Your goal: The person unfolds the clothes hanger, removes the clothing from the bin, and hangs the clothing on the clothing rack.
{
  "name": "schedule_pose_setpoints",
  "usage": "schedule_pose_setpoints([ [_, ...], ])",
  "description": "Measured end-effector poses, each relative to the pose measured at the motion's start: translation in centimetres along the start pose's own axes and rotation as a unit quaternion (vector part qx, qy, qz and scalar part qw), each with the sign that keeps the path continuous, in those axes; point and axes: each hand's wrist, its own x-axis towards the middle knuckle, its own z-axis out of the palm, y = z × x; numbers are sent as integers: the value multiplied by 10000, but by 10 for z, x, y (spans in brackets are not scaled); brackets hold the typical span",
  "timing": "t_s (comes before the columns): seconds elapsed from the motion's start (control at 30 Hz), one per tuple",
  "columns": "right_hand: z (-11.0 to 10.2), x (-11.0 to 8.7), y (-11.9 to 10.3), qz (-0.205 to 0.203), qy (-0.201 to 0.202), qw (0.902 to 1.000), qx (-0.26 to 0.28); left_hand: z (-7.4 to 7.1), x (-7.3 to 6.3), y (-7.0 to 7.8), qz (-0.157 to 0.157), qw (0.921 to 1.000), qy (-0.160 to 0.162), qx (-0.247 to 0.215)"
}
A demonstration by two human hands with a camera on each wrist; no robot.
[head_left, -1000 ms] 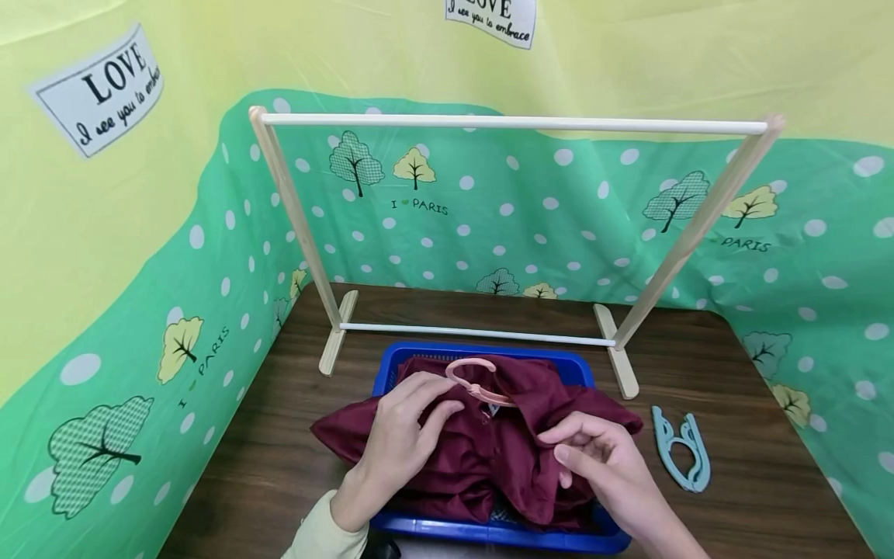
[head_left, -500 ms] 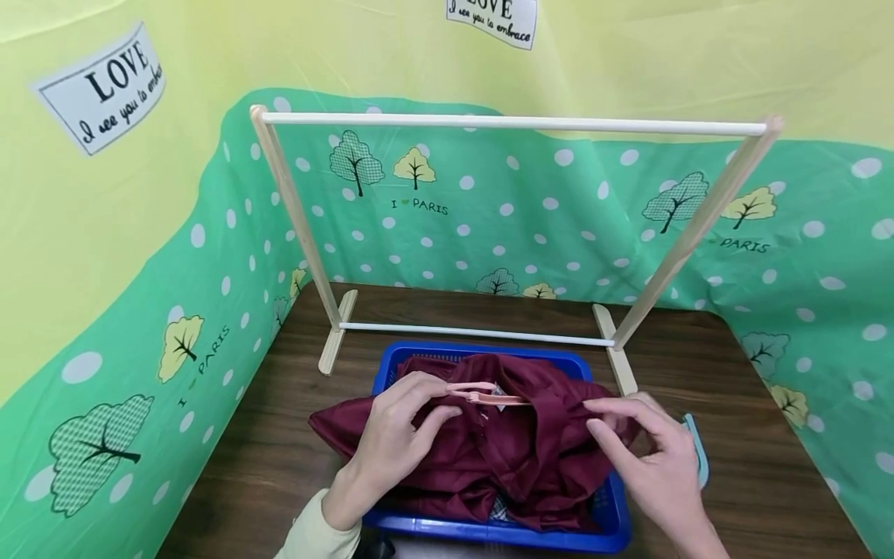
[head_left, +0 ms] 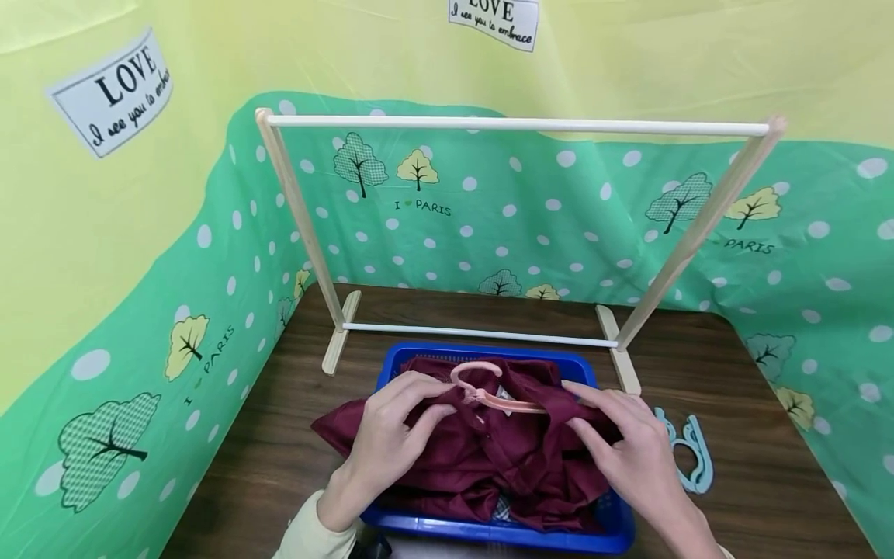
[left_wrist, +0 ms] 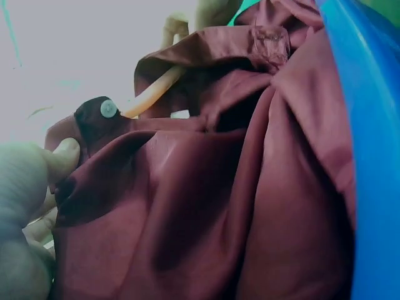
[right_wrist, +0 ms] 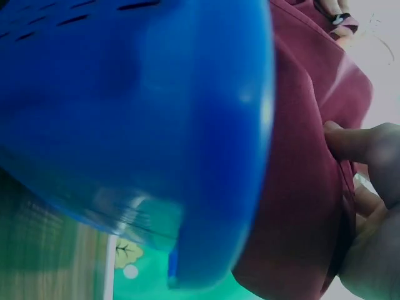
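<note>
1. You are angling your left hand (head_left: 393,431) inward from the near left, with its back facing up and its fingertips pointing toward your right; a pale sleeve (head_left: 317,528) is covering the arm behind that wrist.
2. With that hand's thumb and fingers you are pinching the edge of a burgundy button-front shirt (head_left: 517,458), and a pale button (left_wrist: 109,109) is sitting just beyond your thumb.
3. You are bringing your right hand (head_left: 639,446) in from the near right, its thumb and index finger pointing toward your left hand and gripping a fold of the same shirt.
4. The shirt is lying under and between both your hands, bunching toward you, while one pointed end is sticking out to the left of your left hand.
5. Between your hands, a pink clothes hanger (head_left: 513,405) is resting in the shirt's neck opening; its hook is curving up just beside your left fingertips, and its arm is running toward your right fingertips.
6. Below your hands, a blue plastic basket (head_left: 489,532) is holding the shirt.
7. Just right of your right hand, a light-blue folding hanger (head_left: 707,460) is lying on the wood-grain table (head_left: 761,458).
8. Beyond both hands, a wooden garment rack (head_left: 517,124) is standing upright.
</note>
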Motion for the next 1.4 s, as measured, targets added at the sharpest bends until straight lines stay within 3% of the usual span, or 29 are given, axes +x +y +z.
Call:
schedule_pose_setpoints([
  [0.2,-5,-5,9,232,428,9988,-24,-17,-2,-6,-352,9993,84,110],
  [0.4,-10,-6,9,467,334,9983,-131,-29,-4,-8,9,9994,-332,118],
  [0.5,-11,-6,8,456,309,9985,-61,-29,-4,-8,56,9993,-369,82],
  [0.63,-10,-7,8,251,420,9987,149,-24,-1,-6,-303,9989,-341,127],
  [0.73,-9,-6,8,82,519,9983,264,-20,0,-4,-661,9958,-542,340],
  [0.8,-9,-7,7,107,502,9982,316,-17,-1,-3,-730,9935,-715,495],
  [0.9,-11,-7,6,301,381,9979,437,-13,-2,-3,-548,9923,-834,734],
  [1.03,-14,-8,4,609,203,9960,618,-7,-4,-5,-217,9929,-729,914],
  [1.27,-14,-6,4,664,70,9958,627,-6,-4,-5,-169,9947,-470,904],
  [1.4,-17,-5,7,881,6,9921,889,-7,-4,-6,-101,9966,-327,748],
])
